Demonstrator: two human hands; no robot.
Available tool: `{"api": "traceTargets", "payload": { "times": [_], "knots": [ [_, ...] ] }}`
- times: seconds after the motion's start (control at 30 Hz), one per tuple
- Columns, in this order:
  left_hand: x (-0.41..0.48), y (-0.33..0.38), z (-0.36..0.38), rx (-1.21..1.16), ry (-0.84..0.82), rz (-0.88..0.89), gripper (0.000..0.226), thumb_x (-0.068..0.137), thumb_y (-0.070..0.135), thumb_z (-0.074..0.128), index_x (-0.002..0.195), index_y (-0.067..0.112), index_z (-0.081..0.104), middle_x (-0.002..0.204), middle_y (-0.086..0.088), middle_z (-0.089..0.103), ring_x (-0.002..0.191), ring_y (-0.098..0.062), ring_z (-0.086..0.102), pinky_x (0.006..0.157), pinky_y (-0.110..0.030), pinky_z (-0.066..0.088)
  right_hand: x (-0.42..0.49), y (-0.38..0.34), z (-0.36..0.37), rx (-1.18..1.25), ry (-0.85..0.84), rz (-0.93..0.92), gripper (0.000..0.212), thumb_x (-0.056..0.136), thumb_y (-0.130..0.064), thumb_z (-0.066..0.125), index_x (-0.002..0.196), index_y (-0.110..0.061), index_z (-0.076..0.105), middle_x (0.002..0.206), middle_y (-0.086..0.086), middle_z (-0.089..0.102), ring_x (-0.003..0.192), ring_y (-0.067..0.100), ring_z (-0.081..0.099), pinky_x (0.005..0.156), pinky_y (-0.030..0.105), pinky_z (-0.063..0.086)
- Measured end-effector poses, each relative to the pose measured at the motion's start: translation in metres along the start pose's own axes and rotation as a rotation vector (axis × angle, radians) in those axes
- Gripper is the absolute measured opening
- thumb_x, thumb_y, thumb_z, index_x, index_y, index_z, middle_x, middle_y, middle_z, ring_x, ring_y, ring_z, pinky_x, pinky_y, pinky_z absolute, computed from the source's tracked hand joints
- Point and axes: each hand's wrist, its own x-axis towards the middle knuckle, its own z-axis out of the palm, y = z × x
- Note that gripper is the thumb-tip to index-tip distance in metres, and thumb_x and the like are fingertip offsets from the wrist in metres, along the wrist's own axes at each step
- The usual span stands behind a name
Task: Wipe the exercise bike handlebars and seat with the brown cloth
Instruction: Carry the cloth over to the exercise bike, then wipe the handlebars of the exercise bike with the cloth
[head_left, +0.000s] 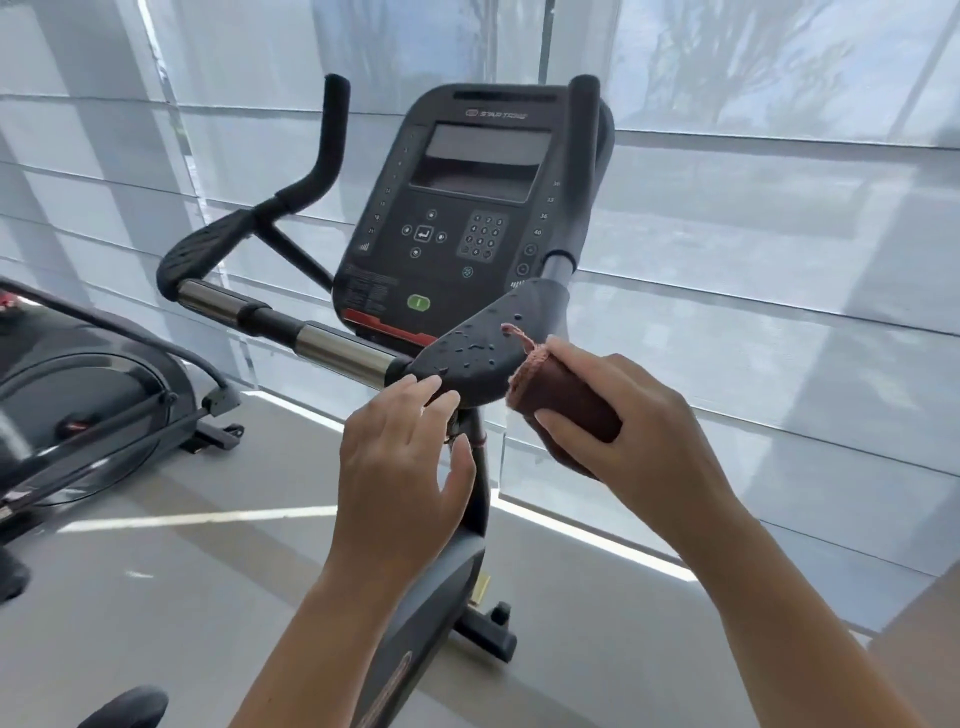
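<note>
Right hand (639, 415) clamps a folded brown cloth (566, 400), fingers wrapped over its top and thumb underneath. One stitched end of the cloth, with a small loop sticking up, pokes out to the left and sits against the near-right edge of a dark pad (483, 353) on the handlebars (291, 325). Water droplets (475, 347) dot the pad's top.

Left hand (405, 467) holds nothing. Its fingers are spread and loosely straight, with the fingertips at the pad's near-left end, though contact cannot be made out.

A bar (337, 343) with shiny metal sections runs left from this pad to a matching pad (202, 249) on the far left, and black grips rise behind each pad. Between them, tilted toward the viewer, stands a dark console (467, 208) with a blank screen, a keypad and one green button. The bike's post (441, 597) drops below the hands to a pale floor (156, 597).

At left sits a second machine (78, 374) – only partly in view. Pale blinds (753, 260) fill the whole far side, bright with daylight.
</note>
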Motion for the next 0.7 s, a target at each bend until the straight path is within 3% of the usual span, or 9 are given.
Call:
{"api": "traceTargets", "payload": {
  "times": [0.13, 0.37, 0.47, 0.57, 0.7],
  "knots": [
    [0.019, -0.033, 0.010, -0.002, 0.010, 0.075, 0.037, 0.082, 0.026, 0.045, 0.103, 0.002, 0.064, 0.112, -0.015, 0.064, 0.110, -0.033, 0.055, 0.094, -0.048, 0.041, 0.037, -0.010, 0.015, -0.049, 0.029, -0.027, 0.049, 0.079, -0.032, 0.066, 0.126, -0.030, 0.050, 0.103, -0.001, 0.063, 0.085, 0.019, 0.059, 0.074, 0.035, 0.051],
    [0.045, -0.073, 0.030, -0.053, -0.051, 0.191, 0.042, 0.080, 0.033, 0.049, 0.106, 0.002, 0.063, 0.114, -0.014, 0.063, 0.113, -0.032, 0.053, 0.098, -0.046, 0.038, 0.078, -0.015, 0.047, -0.301, -0.051, -0.069, 0.048, 0.081, -0.037, 0.062, 0.127, -0.030, 0.051, 0.098, -0.001, 0.061, 0.085, 0.020, 0.057, 0.065, 0.032, 0.045],
    [0.049, -0.083, 0.037, -0.104, -0.071, 0.224, 0.045, 0.080, 0.035, 0.050, 0.108, 0.003, 0.063, 0.114, -0.012, 0.064, 0.112, -0.030, 0.054, 0.098, -0.045, 0.039, 0.085, -0.013, 0.044, -0.241, -0.061, -0.032, 0.046, 0.079, -0.036, 0.064, 0.124, -0.032, 0.053, 0.096, -0.003, 0.062, 0.083, 0.016, 0.057, 0.070, 0.032, 0.048],
    [0.052, -0.088, 0.041, -0.156, -0.081, 0.227, 0.046, 0.079, 0.037, 0.050, 0.107, 0.003, 0.062, 0.112, -0.011, 0.064, 0.111, -0.030, 0.055, 0.097, -0.046, 0.040, 0.095, -0.015, 0.029, -0.095, -0.066, 0.001, 0.041, 0.077, -0.034, 0.066, 0.117, -0.036, 0.057, 0.097, -0.017, 0.065, 0.086, 0.002, 0.057, 0.081, 0.015, 0.043],
    [0.054, -0.092, 0.043, -0.163, -0.097, 0.219, 0.050, 0.079, 0.043, 0.050, 0.106, 0.004, 0.063, 0.112, -0.012, 0.065, 0.110, -0.033, 0.055, 0.096, -0.051, 0.041, 0.107, -0.035, 0.015, 0.050, -0.046, -0.056, 0.039, 0.074, -0.034, 0.065, 0.112, -0.041, 0.058, 0.087, -0.034, 0.062, 0.088, -0.010, 0.058, 0.074, 0.002, 0.041]
  ]
}}
